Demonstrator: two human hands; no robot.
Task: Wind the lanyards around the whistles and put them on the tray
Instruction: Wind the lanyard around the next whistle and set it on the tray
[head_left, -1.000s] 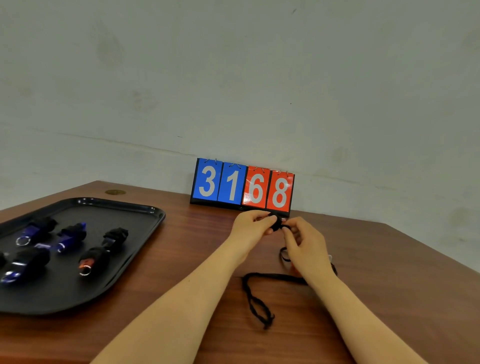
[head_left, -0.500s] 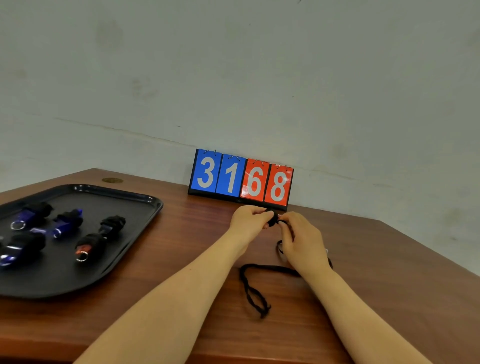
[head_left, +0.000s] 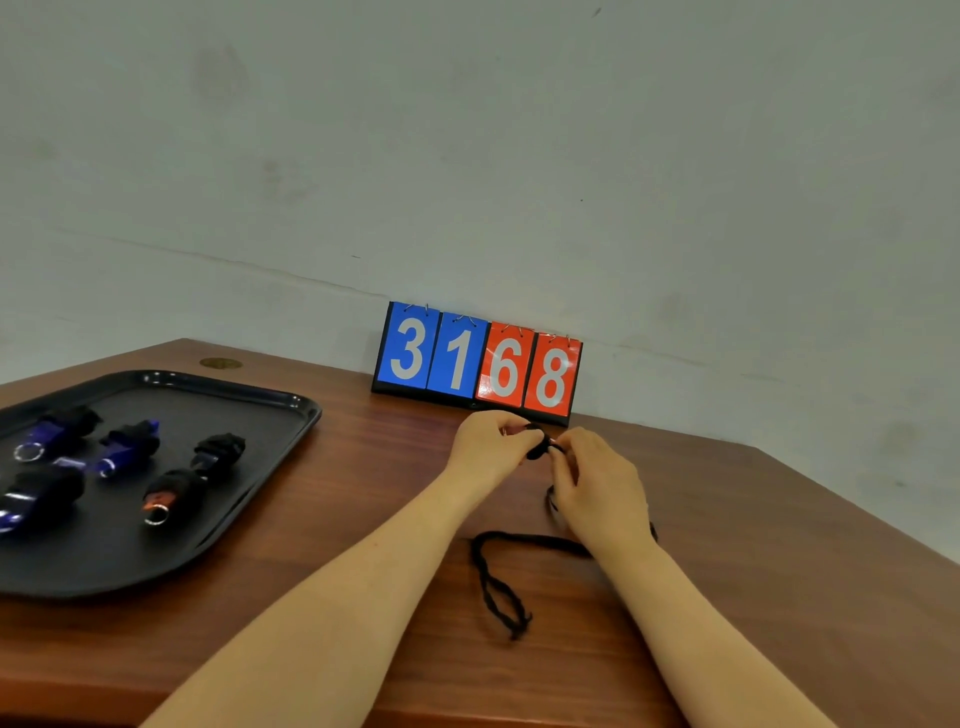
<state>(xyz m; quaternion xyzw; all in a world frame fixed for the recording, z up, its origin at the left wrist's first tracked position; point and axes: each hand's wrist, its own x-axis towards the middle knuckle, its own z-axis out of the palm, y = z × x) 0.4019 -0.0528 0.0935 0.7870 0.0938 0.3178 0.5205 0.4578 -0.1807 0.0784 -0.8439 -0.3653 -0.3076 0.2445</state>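
My left hand (head_left: 485, 448) grips a small dark whistle (head_left: 537, 448) just above the table, in front of the scoreboard. My right hand (head_left: 597, 486) pinches the black lanyard right beside the whistle. The rest of the black lanyard (head_left: 498, 587) trails under my right wrist and lies in a loop on the wood. The whistle is mostly hidden by my fingers. At the left sits a black tray (head_left: 249, 493) holding several wound whistles, among them blue ones (head_left: 122, 449) and a red one (head_left: 166, 491).
A flip scoreboard (head_left: 478, 361) reading 3168 stands against the wall at the back of the brown wooden table (head_left: 753, 545). The table's right edge runs diagonally near my right arm. A brass grommet (head_left: 221, 363) sits behind the tray.
Both hands stay together at the whistle with small finger motions. The loose loop of lanyard on the table has shortened slightly. The camera has tilted a little.
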